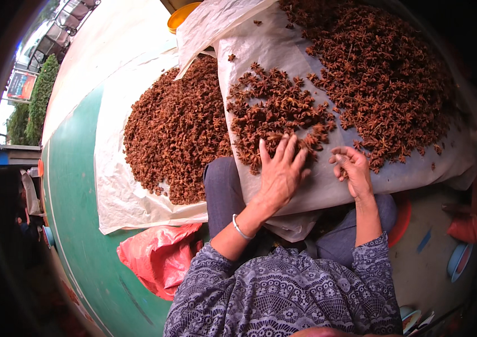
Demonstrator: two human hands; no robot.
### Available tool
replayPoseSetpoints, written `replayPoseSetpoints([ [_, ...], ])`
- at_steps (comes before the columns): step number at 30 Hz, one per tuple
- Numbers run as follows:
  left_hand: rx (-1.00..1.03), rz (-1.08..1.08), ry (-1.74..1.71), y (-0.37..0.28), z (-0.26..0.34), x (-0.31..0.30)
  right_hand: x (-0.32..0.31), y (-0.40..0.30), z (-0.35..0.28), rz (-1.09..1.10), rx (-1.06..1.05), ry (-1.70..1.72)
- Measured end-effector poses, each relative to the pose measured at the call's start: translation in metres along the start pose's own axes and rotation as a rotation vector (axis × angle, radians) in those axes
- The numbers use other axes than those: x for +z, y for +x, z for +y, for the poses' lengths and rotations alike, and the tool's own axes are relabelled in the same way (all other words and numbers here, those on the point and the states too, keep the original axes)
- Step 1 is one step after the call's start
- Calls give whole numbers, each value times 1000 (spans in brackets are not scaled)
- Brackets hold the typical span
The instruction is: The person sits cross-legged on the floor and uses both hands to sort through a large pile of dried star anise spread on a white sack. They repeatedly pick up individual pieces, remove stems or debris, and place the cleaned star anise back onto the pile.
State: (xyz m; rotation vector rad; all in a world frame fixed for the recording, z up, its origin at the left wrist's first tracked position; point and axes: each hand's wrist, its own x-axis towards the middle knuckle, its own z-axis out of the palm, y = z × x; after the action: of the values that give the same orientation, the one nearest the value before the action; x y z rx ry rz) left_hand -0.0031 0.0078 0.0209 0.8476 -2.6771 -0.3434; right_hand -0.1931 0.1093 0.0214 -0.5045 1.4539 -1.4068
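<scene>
My left hand (281, 173) rests palm down with spread fingers on the near edge of a small pile of dried star anise (274, 110). The fingertips touch the star-shaped pods. To its right, my right hand (351, 170) hovers over a white woven plastic sheet (305, 191), its fingers curled and thumb near the index finger. Whether a small piece sits between them is too small to tell. A larger heap of star anise (390, 84) lies on the same sheet at the upper right, beyond my right hand.
Another broad heap of star anise (175, 135) covers a white sheet (112, 185) on the green floor (72, 168) at left. A red plastic sack (160, 257) lies beside my left leg. A yellow bucket (182, 16) stands at the top; a blue basin (459, 262) is at far right.
</scene>
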Motion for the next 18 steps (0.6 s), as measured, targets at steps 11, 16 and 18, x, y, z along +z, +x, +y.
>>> replayPoseSetpoints([
  [11, 553, -285, -164, -76, 12, 11, -23, 3, -8, 173, -152, 423],
  [16, 541, -300, -22, -22, -7, 27, -24, 5, -5, 211, -126, 410],
  [18, 534, -240, 73, -2, -25, 27, -24, 5, -2, 219, -123, 396],
])
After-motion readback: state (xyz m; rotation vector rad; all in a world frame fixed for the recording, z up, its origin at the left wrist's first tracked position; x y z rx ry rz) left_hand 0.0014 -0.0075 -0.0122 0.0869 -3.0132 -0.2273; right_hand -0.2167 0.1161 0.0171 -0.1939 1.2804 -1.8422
